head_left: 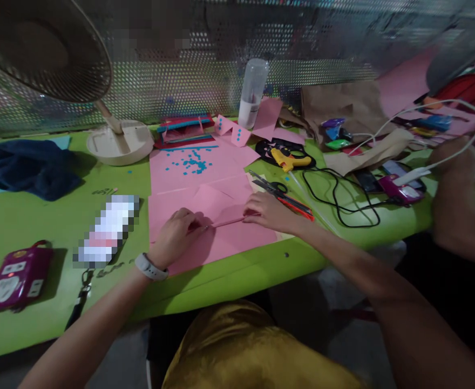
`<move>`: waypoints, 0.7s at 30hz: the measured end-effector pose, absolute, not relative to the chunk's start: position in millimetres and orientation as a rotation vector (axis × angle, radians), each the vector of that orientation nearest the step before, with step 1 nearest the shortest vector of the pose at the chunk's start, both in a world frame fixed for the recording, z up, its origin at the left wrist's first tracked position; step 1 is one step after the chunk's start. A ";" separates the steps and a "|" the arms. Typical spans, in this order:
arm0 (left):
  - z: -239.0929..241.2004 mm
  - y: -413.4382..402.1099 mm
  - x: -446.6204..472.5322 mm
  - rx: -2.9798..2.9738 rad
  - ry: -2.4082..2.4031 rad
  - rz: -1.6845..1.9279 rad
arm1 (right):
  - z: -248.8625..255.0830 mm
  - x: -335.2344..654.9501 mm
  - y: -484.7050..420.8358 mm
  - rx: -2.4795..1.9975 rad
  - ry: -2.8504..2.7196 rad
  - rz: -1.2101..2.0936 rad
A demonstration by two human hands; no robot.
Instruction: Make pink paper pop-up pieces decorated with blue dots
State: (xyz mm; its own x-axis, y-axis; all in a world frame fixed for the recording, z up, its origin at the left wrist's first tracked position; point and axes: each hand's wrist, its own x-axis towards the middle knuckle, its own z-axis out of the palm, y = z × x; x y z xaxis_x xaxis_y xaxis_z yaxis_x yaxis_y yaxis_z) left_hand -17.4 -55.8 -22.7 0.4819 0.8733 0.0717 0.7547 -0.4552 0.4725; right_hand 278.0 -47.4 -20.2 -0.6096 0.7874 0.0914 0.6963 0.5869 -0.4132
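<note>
A thin rolled pink paper strip (226,222) lies across pink paper sheets (205,183) on the green table (39,216). My left hand (175,235), with a white watch on its wrist, has its fingers curled down on the strip's left end. My right hand (267,212) pinches the right end, fingers pressed together. Small blue paper squares (191,163) are scattered on the far pink sheet. Scissors (272,187) with a red blade cover lie just right of my right hand.
A desk fan (118,141) stands at back left beside dark blue cloth (27,170). A purple power strip (14,276) sits front left. Yellow glue gun (290,159), black cable (343,202), a clear bottle (251,94) and another person's arm (458,200) are at right.
</note>
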 end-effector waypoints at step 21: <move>-18.5 -71.9 -59.4 2.515 1.663 0.289 | -27.0 275.7 -37.8 -1.424 -2.368 0.866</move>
